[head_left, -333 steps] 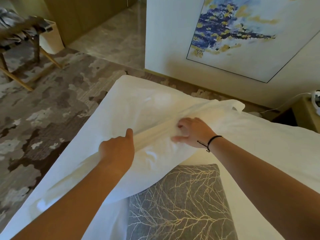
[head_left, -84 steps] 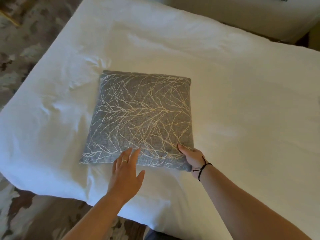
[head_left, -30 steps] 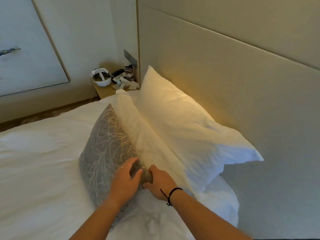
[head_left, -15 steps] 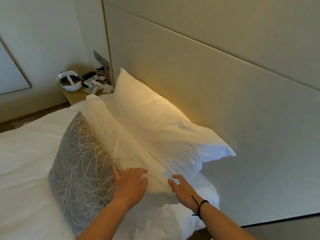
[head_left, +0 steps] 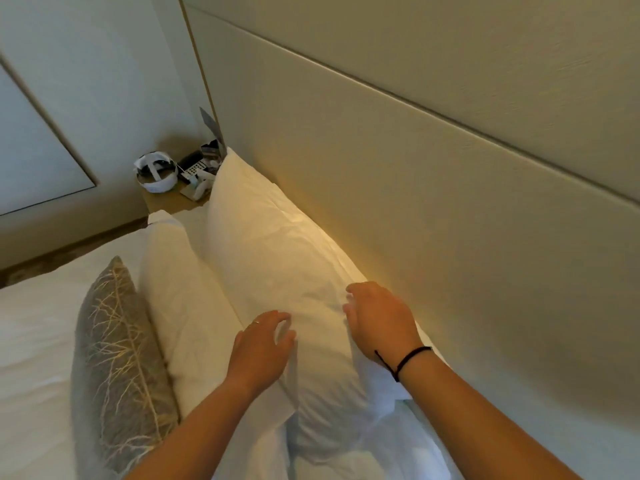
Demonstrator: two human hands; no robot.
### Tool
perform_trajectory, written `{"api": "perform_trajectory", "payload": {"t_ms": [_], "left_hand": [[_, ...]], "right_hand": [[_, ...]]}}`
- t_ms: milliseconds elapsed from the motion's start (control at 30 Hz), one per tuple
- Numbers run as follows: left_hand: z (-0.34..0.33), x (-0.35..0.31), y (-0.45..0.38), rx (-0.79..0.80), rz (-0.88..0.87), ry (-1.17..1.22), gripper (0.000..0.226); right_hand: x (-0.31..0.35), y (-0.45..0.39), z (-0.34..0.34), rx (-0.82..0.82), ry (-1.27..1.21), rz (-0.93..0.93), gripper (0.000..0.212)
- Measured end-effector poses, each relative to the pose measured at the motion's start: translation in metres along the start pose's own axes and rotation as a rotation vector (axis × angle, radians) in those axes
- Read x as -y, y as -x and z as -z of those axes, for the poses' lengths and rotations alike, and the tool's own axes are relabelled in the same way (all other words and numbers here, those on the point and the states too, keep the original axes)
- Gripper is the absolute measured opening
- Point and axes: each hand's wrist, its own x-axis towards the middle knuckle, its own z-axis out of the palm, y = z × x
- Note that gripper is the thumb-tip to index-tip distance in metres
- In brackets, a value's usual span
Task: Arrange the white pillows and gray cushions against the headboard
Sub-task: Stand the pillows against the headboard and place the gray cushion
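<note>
Beige padded panels make up the headboard (head_left: pixel 398 174), the biggest thing we see, running from the upper left down to the right edge of the view. Below it lies the bed (head_left: pixel 31 341) under white linen, filling the lower left. Along the head edge of the bed a white pillow (head_left: pixel 277 258) leans against the headboard, warm light falling on its upper side. Just in front of it we see a second white pillow (head_left: pixel 176 306) standing on edge, touching the first along its length. In front of that one a gray cushion (head_left: pixel 117 368) with a pale branch pattern stands upright, pressed against the second pillow, closest to the foot side of the three. We see our left hand (head_left: pixel 259 348) at the near end of the rear pillow, fingers loosely curved and spread; they look to rest on the fabric, grasping nothing. Our right hand (head_left: pixel 381 323), with a black cord (head_left: pixel 408 358) around the wrist, sits on the same pillow nearer the headboard, fingers bent down onto the cloth, and we cannot tell whether they pinch it or only press. Beyond the far corner of the bed a small wooden nightstand (head_left: pixel 162 202) stands by the wall, carrying a white headset-like band (head_left: pixel 156 173) and some small items, among them what looks like a remote, too small to make out surely.
</note>
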Motion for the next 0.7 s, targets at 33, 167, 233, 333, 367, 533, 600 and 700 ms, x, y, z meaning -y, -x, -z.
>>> {"api": "perform_trajectory", "payload": {"t_ms": [33, 167, 233, 333, 367, 533, 600, 700], "left_hand": [[-0.001, -0.010, -0.012, -0.003, 0.014, 0.007, 0.038], [0.004, -0.039, -0.048, -0.051, 0.068, 0.017, 0.037], [0.012, -0.044, -0.059, -0.072, 0.071, -0.017, 0.038], [0.029, -0.043, -0.075, -0.066, 0.031, -0.154, 0.039], [0.034, -0.042, -0.080, -0.066, 0.015, -0.198, 0.040], [0.047, -0.039, -0.117, -0.042, -0.101, -0.375, 0.042], [0.048, -0.040, -0.132, -0.022, -0.133, -0.388, 0.042], [0.048, -0.049, -0.145, -0.013, -0.139, -0.291, 0.041]], "right_hand": [[-0.008, -0.015, -0.001, 0.066, 0.017, -0.029, 0.041], [-0.016, -0.050, -0.018, 0.279, 0.047, -0.135, 0.064], [-0.013, -0.053, -0.029, 0.324, 0.098, -0.121, 0.075], [-0.010, -0.049, -0.038, 0.287, 0.122, -0.110, 0.074], [-0.010, -0.048, -0.039, 0.273, 0.111, -0.115, 0.073], [-0.019, -0.046, -0.026, 0.223, -0.076, -0.206, 0.064], [-0.020, -0.044, -0.015, 0.154, -0.177, -0.226, 0.054], [-0.020, -0.042, 0.002, 0.090, -0.373, -0.271, 0.023]]}}
